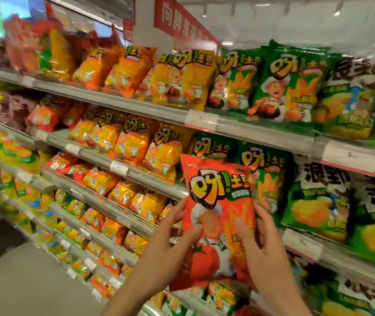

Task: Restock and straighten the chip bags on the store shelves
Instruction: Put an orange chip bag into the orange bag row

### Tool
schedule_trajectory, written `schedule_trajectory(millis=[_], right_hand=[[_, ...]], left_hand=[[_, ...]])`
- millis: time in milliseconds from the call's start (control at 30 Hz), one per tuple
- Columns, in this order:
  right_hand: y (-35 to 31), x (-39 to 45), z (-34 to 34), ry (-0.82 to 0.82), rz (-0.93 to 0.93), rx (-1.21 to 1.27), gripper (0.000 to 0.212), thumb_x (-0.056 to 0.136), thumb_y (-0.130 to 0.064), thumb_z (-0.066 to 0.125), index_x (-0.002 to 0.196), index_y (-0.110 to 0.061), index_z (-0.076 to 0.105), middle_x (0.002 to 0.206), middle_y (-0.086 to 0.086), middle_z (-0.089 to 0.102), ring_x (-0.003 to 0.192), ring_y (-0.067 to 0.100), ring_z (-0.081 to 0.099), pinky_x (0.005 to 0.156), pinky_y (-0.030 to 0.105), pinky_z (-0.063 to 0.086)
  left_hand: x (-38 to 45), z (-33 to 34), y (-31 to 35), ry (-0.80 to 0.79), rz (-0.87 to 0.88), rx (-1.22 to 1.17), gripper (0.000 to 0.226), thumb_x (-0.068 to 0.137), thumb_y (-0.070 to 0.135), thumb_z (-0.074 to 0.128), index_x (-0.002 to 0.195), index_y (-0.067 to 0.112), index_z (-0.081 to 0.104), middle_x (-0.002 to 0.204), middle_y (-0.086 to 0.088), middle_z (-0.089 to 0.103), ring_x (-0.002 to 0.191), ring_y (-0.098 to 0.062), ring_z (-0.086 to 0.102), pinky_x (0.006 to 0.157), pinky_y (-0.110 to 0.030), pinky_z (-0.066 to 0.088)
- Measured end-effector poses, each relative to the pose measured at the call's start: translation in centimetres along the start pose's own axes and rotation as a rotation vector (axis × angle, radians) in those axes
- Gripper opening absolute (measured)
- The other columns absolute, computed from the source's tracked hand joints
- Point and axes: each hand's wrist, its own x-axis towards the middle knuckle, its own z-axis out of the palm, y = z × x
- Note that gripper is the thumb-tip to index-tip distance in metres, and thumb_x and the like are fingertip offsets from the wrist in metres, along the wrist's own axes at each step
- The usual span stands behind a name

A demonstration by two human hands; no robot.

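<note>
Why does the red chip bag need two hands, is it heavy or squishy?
Probably not heavy: the red chip bag looks puffed, so it is likely light for its size. Its shiny film may be slippery and crinkly, which could be why the left hand and right hand hold both sides. Squeezing hard might crush the chips.

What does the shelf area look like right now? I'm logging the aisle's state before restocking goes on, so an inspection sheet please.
Surface: tiered grey metal shelves with white price tags on the front rails.
Job's things: red foil chip bag with a tomato picture, held upright in front of the shelves; orange chip bags to the left, green chip bags to the right.
Clutter: nothing seen.
Grippers: left hand and right hand grip the red bag's sides.
Cables: nothing seen.
Surroundings: red hanging sign with white characters; grey aisle floor.
</note>
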Motion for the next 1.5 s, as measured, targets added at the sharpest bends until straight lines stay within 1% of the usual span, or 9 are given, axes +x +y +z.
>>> schedule_trajectory(millis=[200, 333, 633, 767, 1000, 1100, 1200, 1333, 1500], right_hand=[[-0.7, 3.5, 9.9, -0.138, -0.019, -0.026, 0.046, 0.08, -0.073, 0.057, 0.121, -0.07, 0.039, 0.135, -0.025, 0.055, 0.127, -0.001, 0.052, 0.108, 0.042, 0.046], [-0.4, 6.6, 16.2, -0.187, -0.035, -0.042, 0.068, 0.072, -0.088, 0.053, 0.134, -0.065, 0.035, 0.143, -0.021, 0.05, 0.133, 0.004, 0.047, 0.11, 0.047, 0.043], [-0.3, 17.0, 32.3, -0.288, -0.101, 0.045, 0.06, 0.083, -0.074, 0.056, 0.136, -0.053, 0.04, 0.138, -0.021, 0.055, 0.127, 0.0, 0.052, 0.107, 0.042, 0.046], [-1.4, 21.9, 39.6, -0.302, -0.141, 0.045, 0.061, 0.081, -0.076, 0.054, 0.135, -0.052, 0.04, 0.136, -0.019, 0.058, 0.126, 0.002, 0.054, 0.107, 0.042, 0.046], [-3.5, 26.6, 51.0, -0.363, -0.152, -0.012, 0.057, 0.091, -0.059, 0.058, 0.142, -0.041, 0.041, 0.131, -0.02, 0.053, 0.116, -0.003, 0.048, 0.101, 0.025, 0.04], [-3.9, 28.4, 55.5, -0.355, -0.165, -0.023, 0.058, 0.089, -0.066, 0.056, 0.139, -0.043, 0.041, 0.132, -0.018, 0.06, 0.118, 0.002, 0.057, 0.103, 0.035, 0.047], [-4.4, 29.7, 59.7, -0.317, -0.152, -0.059, 0.058, 0.091, -0.063, 0.055, 0.143, -0.041, 0.039, 0.135, -0.017, 0.056, 0.118, -0.001, 0.051, 0.107, 0.034, 0.043], [-5.1, 30.7, 65.3, -0.238, -0.109, -0.089, 0.062, 0.093, -0.06, 0.054, 0.148, -0.041, 0.033, 0.132, -0.019, 0.048, 0.121, -0.001, 0.044, 0.11, 0.032, 0.04], [-5.7, 32.0, 72.3, -0.07, -0.062, -0.132, 0.064, 0.088, -0.069, 0.052, 0.144, -0.046, 0.032, 0.129, -0.022, 0.058, 0.12, 0.003, 0.057, 0.106, 0.039, 0.047]], left_hand=[[2.2, -9.0, -1.7, 0.149, -0.01, 0.014, 0.049, 0.079, 0.063, 0.067, 0.123, 0.068, 0.045, 0.108, 0.049, 0.055, 0.101, 0.002, 0.067, 0.089, -0.03, 0.055], [4.7, -14.6, -3.3, 0.217, -0.021, 0.015, 0.049, 0.083, 0.053, 0.068, 0.126, 0.063, 0.047, 0.113, 0.039, 0.062, 0.103, 0.004, 0.066, 0.085, -0.021, 0.053], [14.7, -27.6, -5.1, 0.314, -0.024, 0.099, 0.046, 0.083, 0.037, 0.065, 0.122, 0.055, 0.047, 0.11, 0.024, 0.067, 0.095, 0.017, 0.063, 0.076, -0.005, 0.046], [19.7, -33.9, -5.1, 0.338, 0.001, 0.13, 0.044, 0.083, 0.036, 0.063, 0.122, 0.052, 0.049, 0.101, 0.037, 0.068, 0.103, 0.017, 0.061, 0.081, -0.006, 0.047], [24.8, -44.4, -7.0, 0.386, 0.003, 0.134, 0.05, 0.091, 0.041, 0.067, 0.138, 0.043, 0.05, 0.121, 0.008, 0.071, 0.112, -0.008, 0.067, 0.101, -0.036, 0.05], [27.3, -49.0, -8.0, 0.378, -0.001, 0.132, 0.055, 0.083, 0.052, 0.067, 0.136, 0.049, 0.051, 0.127, 0.008, 0.068, 0.118, -0.009, 0.064, 0.105, -0.042, 0.047], [30.2, -53.3, -9.5, 0.343, 0.031, 0.12, 0.046, 0.09, 0.046, 0.069, 0.133, 0.048, 0.054, 0.125, 0.016, 0.068, 0.116, -0.003, 0.064, 0.105, -0.037, 0.047], [34.6, -59.2, -11.3, 0.27, 0.061, 0.129, 0.04, 0.095, 0.023, 0.06, 0.122, 0.051, 0.051, 0.099, 0.046, 0.063, 0.1, 0.023, 0.057, 0.082, -0.005, 0.046], [39.7, -66.4, -12.9, 0.079, 0.067, 0.13, 0.042, 0.093, 0.033, 0.061, 0.124, 0.057, 0.046, 0.112, 0.045, 0.059, 0.106, 0.027, 0.052, 0.09, -0.005, 0.041]])
